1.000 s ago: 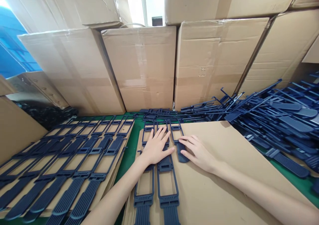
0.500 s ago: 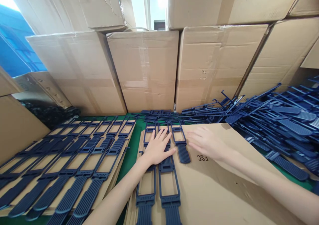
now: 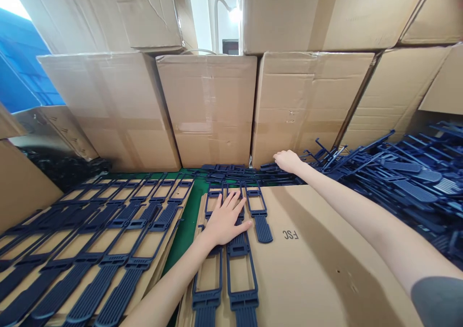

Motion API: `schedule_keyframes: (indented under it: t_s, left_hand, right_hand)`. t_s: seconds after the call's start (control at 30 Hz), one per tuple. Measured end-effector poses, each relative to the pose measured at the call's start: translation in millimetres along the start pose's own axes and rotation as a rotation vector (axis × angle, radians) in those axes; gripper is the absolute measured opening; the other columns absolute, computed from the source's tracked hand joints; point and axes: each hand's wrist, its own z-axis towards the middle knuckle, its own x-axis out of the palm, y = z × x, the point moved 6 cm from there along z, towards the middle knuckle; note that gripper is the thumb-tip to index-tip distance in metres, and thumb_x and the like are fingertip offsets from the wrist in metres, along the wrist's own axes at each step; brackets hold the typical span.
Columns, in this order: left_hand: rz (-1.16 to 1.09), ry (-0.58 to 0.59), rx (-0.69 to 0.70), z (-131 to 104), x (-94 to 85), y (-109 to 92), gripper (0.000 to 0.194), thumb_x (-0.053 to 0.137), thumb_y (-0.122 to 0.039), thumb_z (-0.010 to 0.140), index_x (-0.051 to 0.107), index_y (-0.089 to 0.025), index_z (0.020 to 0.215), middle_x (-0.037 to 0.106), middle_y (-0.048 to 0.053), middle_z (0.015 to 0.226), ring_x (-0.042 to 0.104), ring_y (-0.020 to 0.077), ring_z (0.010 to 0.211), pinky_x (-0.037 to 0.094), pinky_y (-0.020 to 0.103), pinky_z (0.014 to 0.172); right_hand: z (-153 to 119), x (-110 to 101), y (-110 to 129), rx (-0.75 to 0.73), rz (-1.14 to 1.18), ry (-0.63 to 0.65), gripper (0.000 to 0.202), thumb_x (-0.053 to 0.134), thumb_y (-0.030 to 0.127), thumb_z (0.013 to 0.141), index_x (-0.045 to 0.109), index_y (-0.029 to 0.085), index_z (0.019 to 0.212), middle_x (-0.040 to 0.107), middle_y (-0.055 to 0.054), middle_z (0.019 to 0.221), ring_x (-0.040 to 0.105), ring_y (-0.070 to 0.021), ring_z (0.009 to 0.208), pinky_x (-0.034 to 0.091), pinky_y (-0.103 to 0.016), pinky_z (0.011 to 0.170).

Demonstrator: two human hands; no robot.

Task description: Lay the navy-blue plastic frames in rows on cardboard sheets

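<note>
Navy plastic frames [image 3: 244, 299] on cardboard [image 3: 296, 279] before taped cartons [image 3: 208, 110], insides hidden.

The head camera looks from the person's head, forward and down over the bench [image 3: 195, 206]. It sits fairly near the left hand [image 3: 224, 222], farther from the right hand [image 3: 287, 162], and takes in dark blue frames [image 3: 243, 269] nearby and stacked cartons [image 3: 208, 110] at the far side.

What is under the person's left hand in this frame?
Parts of two columns of dark blue frames on a cardboard sheet. Sections show above and below the left hand; the stretches directly beneath it are covered and cannot be seen.
</note>
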Motion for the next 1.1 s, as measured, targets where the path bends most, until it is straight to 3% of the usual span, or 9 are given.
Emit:
schedule_keyframes:
  t_s: [0.17,0.3,0.47,0.57,0.67,0.77,0.87,0.97,1.1]
  left_hand:
    - [-0.002,-0.020,0.010,0,-0.1,-1,0.075,0.027,-0.068,0.090,0.031,-0.019,0.147,0.015,0.011,0.156,0.005,0.0258,0.145,0.003,0.055,0.115]
    - [-0.005,-0.024,0.007,-1,-0.5,-2,0.076,0.026,-0.069,0.090,0.032,-0.018,0.146,0.018,0.012,0.155,0.006,0.0263,0.145,0.003,0.055,0.115]
    - [-0.009,-0.033,0.008,-1,-1.1,-2,0.074,0.027,-0.069,0.090,0.033,-0.020,0.146,0.019,0.011,0.155,0.007,0.0256,0.145,0.003,0.053,0.116]
    - [0.004,-0.047,0.013,0,-0.1,-1,0.072,0.030,-0.068,0.090,0.034,-0.021,0.145,0.022,0.010,0.155,0.009,0.0254,0.145,0.005,0.053,0.116]
    - [0.016,-0.068,0.033,1,2.0,-1,0.071,0.031,-0.066,0.090,0.034,-0.021,0.145,0.023,0.011,0.154,0.010,0.0251,0.145,0.004,0.052,0.116]
    - [0.022,-0.060,0.030,2,4.9,-1,0.073,0.031,-0.067,0.090,0.032,-0.020,0.146,0.022,0.011,0.155,0.010,0.0254,0.145,0.003,0.051,0.116]
    - [0.015,-0.054,0.027,3,4.5,-1,0.075,0.028,-0.069,0.090,0.031,-0.019,0.147,0.021,0.011,0.155,0.009,0.0251,0.145,0.004,0.050,0.116]
    - [0.006,-0.047,0.022,2,1.9,-2,0.076,0.029,-0.068,0.090,0.032,-0.018,0.146,0.020,0.012,0.155,0.009,0.0250,0.145,0.003,0.049,0.116]
    - [0.021,-0.033,0.017,3,1.4,-3,0.074,0.031,-0.067,0.090,0.032,-0.018,0.146,0.017,0.010,0.155,0.010,0.0247,0.145,0.003,0.048,0.117]
  right_hand:
    - [4,15,0,-0.017,-0.001,-0.047,0.017,0.051,0.013,0.087,0.069,0.011,0.088,0.068,-0.015,0.092,0.063,-0.0252,0.089,0.042,-0.032,0.076]
    - [-5,2,1,-0.068,0.032,-0.205,0.022,0.046,0.017,0.093,0.067,0.011,0.095,0.067,-0.014,0.093,0.062,-0.0238,0.088,0.041,-0.032,0.075]
    - [-32,-53,1,-0.083,0.124,-0.541,0.026,0.039,0.021,0.098,0.059,0.011,0.112,0.065,-0.015,0.108,0.058,-0.0227,0.099,0.041,-0.035,0.084]
    - [-82,-105,15,-0.222,0.266,-0.957,0.014,0.054,0.020,0.091,0.058,0.018,0.104,0.069,-0.008,0.098,0.061,-0.0195,0.090,0.044,-0.033,0.078]
    - [-142,-133,40,-0.412,0.285,-1.079,0.024,0.067,0.013,0.081,0.059,0.023,0.102,0.071,-0.003,0.093,0.064,-0.0172,0.086,0.047,-0.032,0.077]
    - [-197,-135,62,-0.561,0.315,-0.991,0.029,0.072,0.014,0.077,0.061,0.024,0.103,0.071,-0.003,0.098,0.065,-0.0175,0.085,0.051,-0.033,0.075]
    - [-232,-118,76,-0.640,0.432,-0.807,0.026,0.067,0.012,0.082,0.062,0.023,0.105,0.070,-0.007,0.105,0.065,-0.0204,0.095,0.055,-0.035,0.077]
    - [-249,-99,88,-0.689,0.503,-0.675,0.021,0.057,0.009,0.088,0.062,0.021,0.105,0.070,-0.009,0.106,0.065,-0.0211,0.101,0.057,-0.035,0.076]
    - [-258,-83,96,-0.694,0.530,-0.639,0.019,0.052,0.007,0.089,0.063,0.019,0.101,0.070,-0.011,0.106,0.065,-0.0209,0.101,0.057,-0.034,0.072]
